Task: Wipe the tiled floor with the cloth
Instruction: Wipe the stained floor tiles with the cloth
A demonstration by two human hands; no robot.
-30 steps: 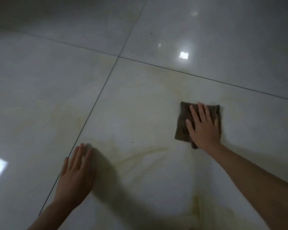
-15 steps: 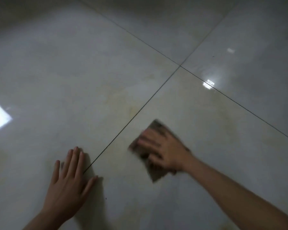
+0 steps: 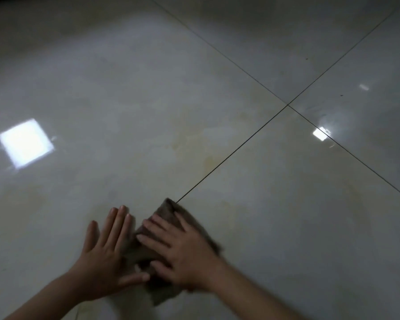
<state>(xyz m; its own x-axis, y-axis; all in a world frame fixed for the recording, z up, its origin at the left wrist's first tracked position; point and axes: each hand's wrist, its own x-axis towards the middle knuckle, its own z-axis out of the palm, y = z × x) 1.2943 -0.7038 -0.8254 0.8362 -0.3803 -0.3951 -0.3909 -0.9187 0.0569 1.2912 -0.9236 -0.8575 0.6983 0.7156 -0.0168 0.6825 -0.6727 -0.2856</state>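
Wiping looks mid-pass to us; head view only.

The cloth (image 3: 168,210), brown and folded, lies flat on the tiled floor (image 3: 275,227) at bottom centre. Its far corner sits on the near end of a dark grout line (image 3: 231,155). The right grip (image 3: 183,255) rests on top of it, fingers straight and spread, palm pressing down. Nothing curls round the fabric, so it is an open, flat press. The left grip (image 3: 104,257) lies flat on bare tile just beside the cloth's left edge, fingers straight, also open and holding nothing. Its thumb tip may touch the cloth; motion blur there stops us calling it.

Progress, our read:
- The whole floor is glossy, so sheen won't separate wiped from unwiped.
- Yellowish staining (image 3: 208,161) runs along the grout line beyond the cloth, with fainter patches further out. We can't tell whether it is dirt or tile pattern.
- The cloth covers a small patch, and four tiles meet at the grout crossing (image 3: 288,105). We judge most of the visible area is left to do, the far tiles especially.

Around:
- There is a bright square light reflection (image 3: 24,143) at left and a smaller reflection (image 3: 320,134) near the crossing.
- A dark speck (image 3: 341,95) sits on the far right tile.

In the way: only the left grip, which sits where a leftward stroke would go, so we think it has to shift first.
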